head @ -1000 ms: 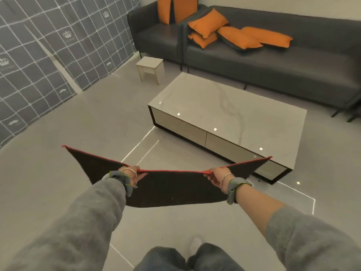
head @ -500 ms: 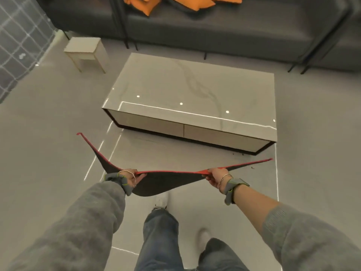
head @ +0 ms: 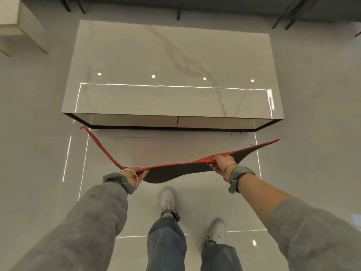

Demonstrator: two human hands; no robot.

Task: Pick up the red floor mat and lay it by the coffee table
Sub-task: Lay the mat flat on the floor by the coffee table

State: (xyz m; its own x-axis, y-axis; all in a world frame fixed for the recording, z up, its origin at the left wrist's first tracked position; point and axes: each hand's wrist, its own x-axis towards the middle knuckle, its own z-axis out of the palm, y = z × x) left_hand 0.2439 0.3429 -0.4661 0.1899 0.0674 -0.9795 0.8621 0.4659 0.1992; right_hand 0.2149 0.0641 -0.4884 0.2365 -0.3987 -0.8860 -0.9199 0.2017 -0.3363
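Note:
The red floor mat, red on top with a dark underside, hangs in the air just in front of the coffee table. My left hand grips its near edge on the left and my right hand grips the same edge on the right. The mat sags between my hands, and its two far corners stick out to the left and right, the left one close to the table's front left corner. The coffee table is a low, glossy, marble-patterned block with two drawer fronts facing me.
A small beige stool stands at the far left beyond the table. Dark sofa legs line the top edge. My two feet in white shoes stand on the glossy grey floor just behind the mat.
I have stepped closer and now face the table's long front side squarely. The mat has tipped flatter, showing more of its red top, and its far edge has swung toward the table.

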